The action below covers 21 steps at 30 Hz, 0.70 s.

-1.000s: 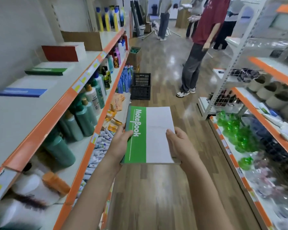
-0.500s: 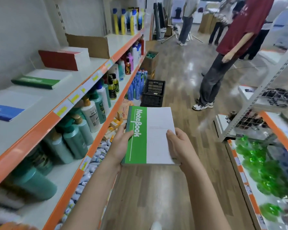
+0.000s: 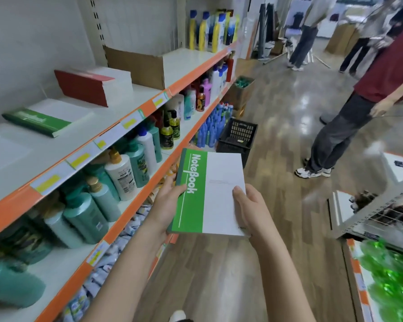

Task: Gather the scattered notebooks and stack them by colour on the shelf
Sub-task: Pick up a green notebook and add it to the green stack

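Observation:
I hold a green and white notebook (image 3: 209, 194) flat in front of me in the aisle. My left hand (image 3: 169, 201) grips its green left edge, thumb on the cover. My right hand (image 3: 249, 205) grips its white right edge. On the top shelf (image 3: 98, 140) at my left lies a green notebook stack (image 3: 40, 120). Further along stands a thicker red notebook stack (image 3: 91, 86). At the far left edge a white cover with a blue corner (image 3: 0, 152) shows partly.
Below the top shelf stand rows of bottles (image 3: 126, 168). A cardboard box (image 3: 140, 63) sits beyond the red stack. A black crate (image 3: 237, 138) stands on the wooden floor ahead. A person in a dark red shirt (image 3: 349, 117) stands at right. Another shelf unit with green items (image 3: 391, 282) is at right.
My view has swung left and closer to the top shelf. The blue notebook has slid almost out of sight. Both hands keep the same grip on the green notebook.

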Each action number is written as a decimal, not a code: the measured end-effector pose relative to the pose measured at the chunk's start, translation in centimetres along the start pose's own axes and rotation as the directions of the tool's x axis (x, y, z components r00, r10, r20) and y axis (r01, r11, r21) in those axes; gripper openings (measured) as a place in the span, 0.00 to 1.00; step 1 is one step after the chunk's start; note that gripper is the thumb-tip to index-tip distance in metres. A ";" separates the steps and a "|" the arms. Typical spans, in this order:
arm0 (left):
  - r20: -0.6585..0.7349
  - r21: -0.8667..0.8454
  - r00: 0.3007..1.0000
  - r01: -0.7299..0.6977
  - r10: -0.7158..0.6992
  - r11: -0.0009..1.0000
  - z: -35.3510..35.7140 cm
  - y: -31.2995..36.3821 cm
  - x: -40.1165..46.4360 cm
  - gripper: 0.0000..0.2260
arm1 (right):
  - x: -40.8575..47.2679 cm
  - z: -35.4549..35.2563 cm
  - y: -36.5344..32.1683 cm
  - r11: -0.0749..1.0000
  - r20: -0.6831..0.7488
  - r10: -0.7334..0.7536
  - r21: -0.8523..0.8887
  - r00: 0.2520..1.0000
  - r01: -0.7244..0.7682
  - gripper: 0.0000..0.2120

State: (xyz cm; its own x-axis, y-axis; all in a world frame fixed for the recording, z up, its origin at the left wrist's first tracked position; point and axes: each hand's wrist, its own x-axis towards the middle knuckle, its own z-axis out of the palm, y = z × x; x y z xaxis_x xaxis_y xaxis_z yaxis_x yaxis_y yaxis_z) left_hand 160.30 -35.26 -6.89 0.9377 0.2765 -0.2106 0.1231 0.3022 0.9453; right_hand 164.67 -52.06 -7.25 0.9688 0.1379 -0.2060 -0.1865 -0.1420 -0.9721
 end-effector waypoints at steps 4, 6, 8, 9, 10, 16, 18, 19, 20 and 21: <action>-0.052 0.004 0.999 -0.006 0.006 1.000 0.7 0.0 4.1 0.14 | 4.6 -0.2 -0.5 0.999 0.021 -0.003 -0.037 1.000 0.004 0.09; -0.065 0.009 0.998 -0.014 0.015 1.000 1.0 0.3 6.5 0.15 | 7.3 0.1 -1.0 0.999 0.036 -0.007 -0.034 0.999 0.008 0.08; -0.077 -0.003 0.997 -0.030 0.029 1.000 1.2 1.0 9.1 0.13 | 10.3 0.6 -1.8 0.999 0.062 -0.019 -0.033 0.998 0.021 0.09; -0.087 -0.008 0.996 -0.035 0.034 0.999 1.2 1.4 10.5 0.12 | 11.9 0.9 -2.4 0.999 0.077 -0.026 -0.033 0.997 0.028 0.10; -0.097 -0.005 0.995 -0.040 0.040 0.999 1.1 2.0 11.8 0.11 | 13.5 1.2 -2.9 0.999 0.090 -0.035 -0.038 0.995 0.039 0.09; -0.225 0.040 0.969 -0.096 0.103 0.995 -0.3 5.3 18.8 0.09 | 21.6 4.4 -6.7 0.988 0.207 -0.122 -0.063 0.971 0.138 0.10; -0.266 0.054 0.957 -0.109 0.119 0.993 -1.4 6.2 20.0 0.11 | 23.4 6.0 -7.8 0.987 0.259 -0.122 -0.070 0.958 0.145 0.11; -0.293 0.054 0.948 -0.113 0.124 0.992 -2.0 6.6 20.3 0.12 | 24.0 7.0 -8.2 0.988 0.286 -0.114 -0.065 0.952 0.137 0.11; -0.323 0.053 0.936 -0.126 0.137 0.991 -2.6 6.9 20.4 0.12 | 24.7 8.0 -8.5 0.989 0.317 -0.107 -0.062 0.942 0.133 0.10; -0.361 0.053 0.919 -0.150 0.159 0.987 -3.4 7.3 20.4 0.11 | 25.2 9.0 -8.9 0.989 0.354 -0.108 -0.061 0.929 0.138 0.09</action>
State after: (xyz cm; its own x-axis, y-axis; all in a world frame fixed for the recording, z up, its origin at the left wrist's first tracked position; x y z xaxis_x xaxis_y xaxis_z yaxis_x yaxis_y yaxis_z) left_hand 179.21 -24.33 -5.11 0.7639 0.6314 -0.1335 -0.0017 0.2089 0.9779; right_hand 189.25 -38.48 -4.84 0.8622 0.4905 -0.1265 -0.0410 -0.1813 -0.9826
